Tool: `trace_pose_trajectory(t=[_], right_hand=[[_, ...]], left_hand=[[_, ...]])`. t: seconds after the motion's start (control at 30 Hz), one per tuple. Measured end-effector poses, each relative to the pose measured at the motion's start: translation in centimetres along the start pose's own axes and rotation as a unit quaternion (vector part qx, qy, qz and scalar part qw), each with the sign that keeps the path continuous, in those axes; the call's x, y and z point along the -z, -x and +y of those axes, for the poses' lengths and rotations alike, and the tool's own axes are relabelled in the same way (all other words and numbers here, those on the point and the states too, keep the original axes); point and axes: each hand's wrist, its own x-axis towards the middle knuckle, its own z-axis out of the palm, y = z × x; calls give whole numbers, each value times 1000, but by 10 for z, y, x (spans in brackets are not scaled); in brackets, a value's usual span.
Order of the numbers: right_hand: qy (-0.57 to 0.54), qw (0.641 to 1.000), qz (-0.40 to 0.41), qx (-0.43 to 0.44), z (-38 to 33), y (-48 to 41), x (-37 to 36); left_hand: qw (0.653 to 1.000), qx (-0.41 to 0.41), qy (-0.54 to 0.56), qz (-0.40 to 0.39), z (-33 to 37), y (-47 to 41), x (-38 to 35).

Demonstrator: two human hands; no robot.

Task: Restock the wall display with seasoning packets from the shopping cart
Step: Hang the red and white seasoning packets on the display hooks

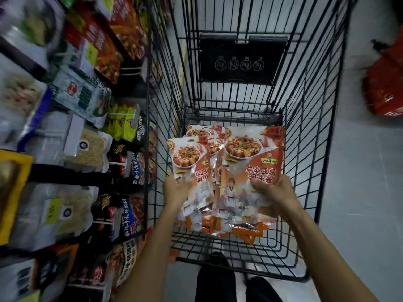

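A black wire shopping cart (309, 118) stands in front of me. In its basket lie several orange-and-white seasoning packets printed with a dish of tofu. My left hand (174, 186) grips the lower part of one packet (188, 162) at the left of the pile. My right hand (275, 190) grips another packet (248, 162), lifted at the right. More packets (204, 132) lie beneath and behind them. The wall display (72, 138) runs along the left, hung with rows of other packets.
Pegs and hanging bags of the display crowd up against the cart's left side (150, 118). A red bag (386, 83) lies on the pale floor at the right. A black folded child seat flap (242, 59) closes the cart's far end. My dark shoes (218, 280) show under the cart.
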Motion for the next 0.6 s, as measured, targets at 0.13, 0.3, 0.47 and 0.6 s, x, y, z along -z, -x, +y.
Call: trace_pose_trajectory(t=[0.13,0.3,0.47,0.6], right_hand=[[38,993,-81,76,-42,34,10],[78,967,-193,148,-95,90,9],[92,916,-332,204,-134,170,-8],[100,861,-434,246,-149,237,-36]], left_hand=[[996,-62,43,45,35,55,59],[972,-148,79,162,57,153,139],[934,-202,111,272,57,278,202],[894,-219,125,370,45,378,241]])
